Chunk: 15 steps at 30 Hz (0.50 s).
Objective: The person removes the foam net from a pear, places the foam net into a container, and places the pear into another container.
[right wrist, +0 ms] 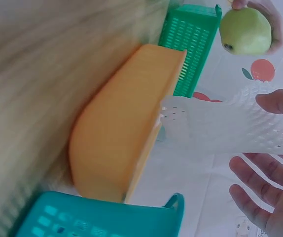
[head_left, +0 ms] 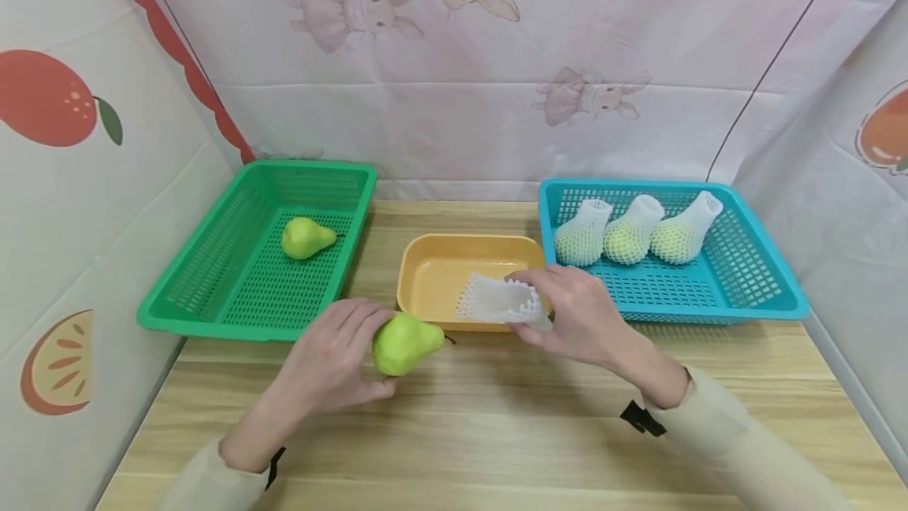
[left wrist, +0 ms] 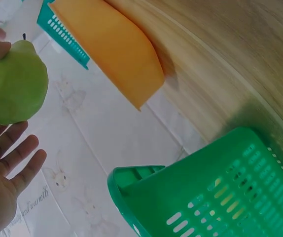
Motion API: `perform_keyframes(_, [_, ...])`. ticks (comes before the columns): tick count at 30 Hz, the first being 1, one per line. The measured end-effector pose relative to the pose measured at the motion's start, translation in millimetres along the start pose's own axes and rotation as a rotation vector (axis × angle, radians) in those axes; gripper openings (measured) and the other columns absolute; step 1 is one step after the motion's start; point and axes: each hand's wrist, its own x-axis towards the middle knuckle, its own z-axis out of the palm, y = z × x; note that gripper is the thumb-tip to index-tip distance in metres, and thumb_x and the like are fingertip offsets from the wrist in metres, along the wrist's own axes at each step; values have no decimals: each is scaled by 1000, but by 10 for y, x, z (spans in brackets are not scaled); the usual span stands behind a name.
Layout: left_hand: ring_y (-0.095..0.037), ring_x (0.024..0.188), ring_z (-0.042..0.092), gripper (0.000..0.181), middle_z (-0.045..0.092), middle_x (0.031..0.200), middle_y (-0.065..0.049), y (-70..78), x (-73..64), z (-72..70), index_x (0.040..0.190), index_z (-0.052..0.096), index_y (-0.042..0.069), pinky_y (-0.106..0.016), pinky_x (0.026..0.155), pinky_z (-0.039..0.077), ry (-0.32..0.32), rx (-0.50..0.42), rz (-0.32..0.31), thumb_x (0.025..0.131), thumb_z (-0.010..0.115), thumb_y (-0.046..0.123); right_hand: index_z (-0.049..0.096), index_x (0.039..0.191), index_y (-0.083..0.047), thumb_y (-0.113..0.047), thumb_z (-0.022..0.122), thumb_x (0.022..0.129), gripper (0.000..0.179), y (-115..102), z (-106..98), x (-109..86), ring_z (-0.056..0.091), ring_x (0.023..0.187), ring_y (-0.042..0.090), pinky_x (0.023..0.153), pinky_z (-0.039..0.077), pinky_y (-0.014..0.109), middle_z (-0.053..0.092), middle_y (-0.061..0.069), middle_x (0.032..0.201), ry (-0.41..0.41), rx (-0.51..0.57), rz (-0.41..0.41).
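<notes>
Rabbit-print and fruit-print cloth walls close in my wooden desk (head_left: 496,432). My left hand (head_left: 329,361) curls around a bare green pear (head_left: 404,344), holding it just above the desk in front of the yellow tray (head_left: 433,274). My right hand (head_left: 578,314) pinches a white foam net sleeve (head_left: 496,300) over the tray's near edge. The two hands are apart, the pear between them. A second pear (head_left: 307,237) lies in the green basket (head_left: 213,290) on the left; three netted pears (head_left: 627,235) sit in the blue basket (head_left: 752,290) on the right.
</notes>
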Motion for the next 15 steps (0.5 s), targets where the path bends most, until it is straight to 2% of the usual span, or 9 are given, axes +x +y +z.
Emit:
perform_keyframes(3, [-29, 100, 70, 95, 75, 107, -13, -17, -13, -9, 114, 69, 0, -43, 91, 62, -10, 2, 1, 42, 98, 55, 73, 114, -8, -34, 95, 67, 58, 24, -17, 94, 68, 69, 21, 53, 52, 30, 78, 8, 92, 6, 10, -4])
perform_keyframes(8, [-29, 98, 70, 98, 74, 105, -13, -41, -15, -12, 114, 69, -1, -43, 87, 63, 12, 7, 17, 40, 98, 56, 73, 118, -6, -39, 95, 70, 62, 68, -17, 250, 70, 70, 23, 52, 51, 31, 79, 9, 94, 5, 1, -10])
perform_keyframes(12, [-30, 97, 70, 97, 74, 105, -13, -44, -14, -19, 114, 69, -1, -44, 87, 63, 15, 8, 17, 41, 98, 56, 73, 119, -6, -38, 95, 71, 62, 122, 9, 354, 63, 65, 20, 48, 43, 27, 75, 8, 85, -4, -23, -4])
perform_keyframes(15, [-30, 97, 71, 97, 74, 105, -14, -44, -14, -20, 114, 69, -1, -44, 87, 63, 14, 11, 16, 41, 98, 56, 73, 122, -7, -38, 93, 73, 61, 166, 35, 422, 61, 67, 20, 49, 43, 28, 72, 7, 84, -31, -49, 3])
